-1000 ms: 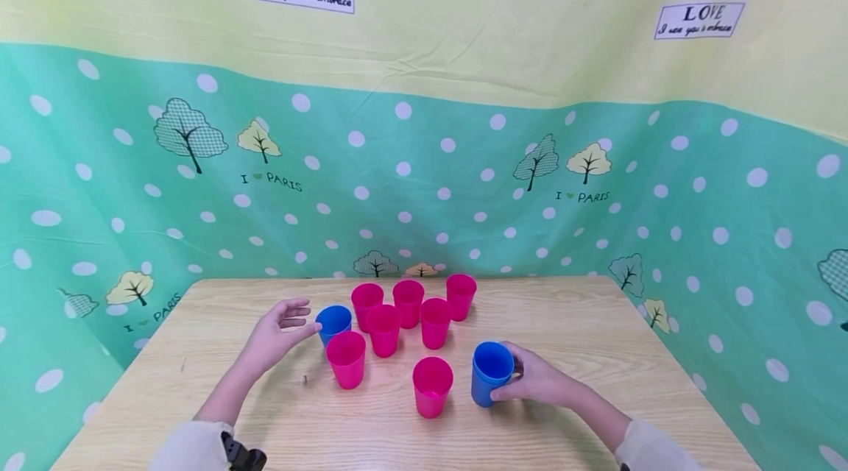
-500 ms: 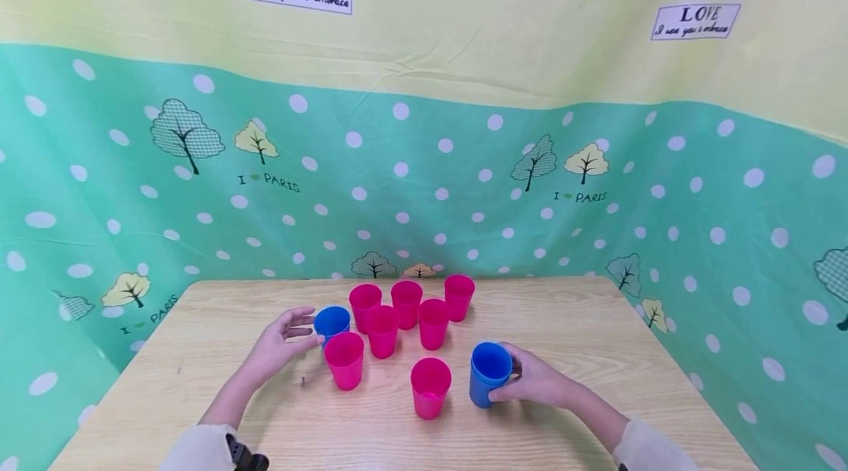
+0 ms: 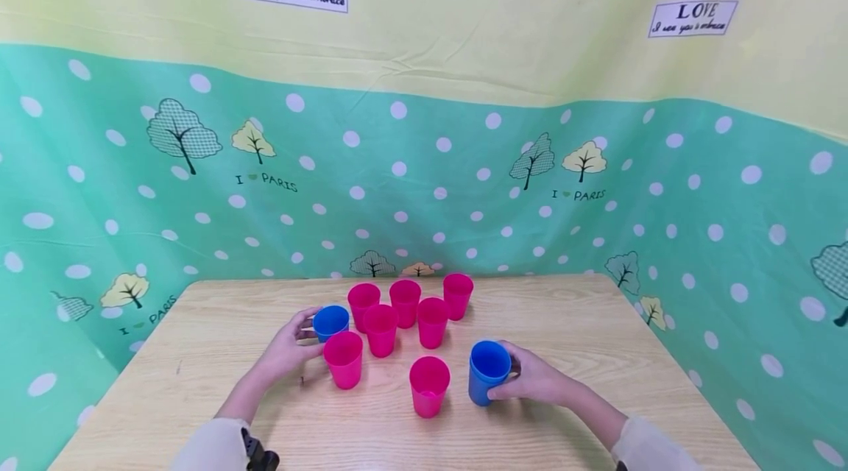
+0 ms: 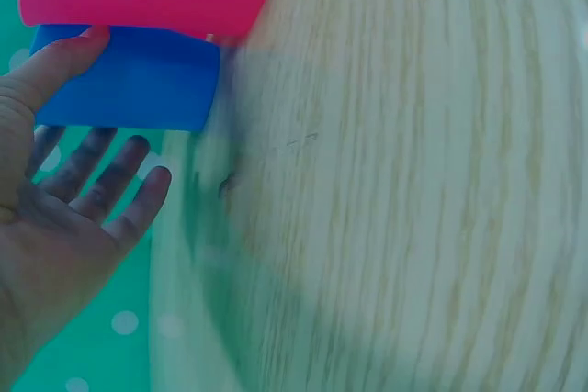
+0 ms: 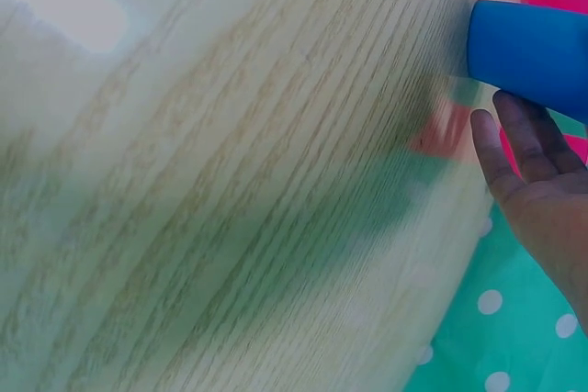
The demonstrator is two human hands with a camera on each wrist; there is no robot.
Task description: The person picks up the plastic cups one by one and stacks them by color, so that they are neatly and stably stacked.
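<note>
A blue plastic cup (image 3: 330, 322) stands upright at the left of the group of cups. My left hand (image 3: 291, 346) is around its left side, the thumb along the near wall and the fingers spread loosely on the far side. In the left wrist view the thumb lies against the blue wall, while the ring and little fingertips stay apart from it. On the right, my right hand (image 3: 539, 380) holds a nested stack of blue cups (image 3: 486, 375) upright, thumb in front and fingers behind. A pink cup (image 3: 429, 386) stands just left of that stack.
Another pink cup (image 3: 344, 360) stands close in front of the left blue cup, by my left thumb. Several more pink cups (image 3: 380, 331) cluster towards the back of the wooden table (image 3: 570, 309). A patterned curtain (image 3: 397, 140) hangs behind the table.
My left hand has moved right and in around the left blue cup, its thumb passing behind the front pink cup. My right hand and the blue stack stay where they were.
</note>
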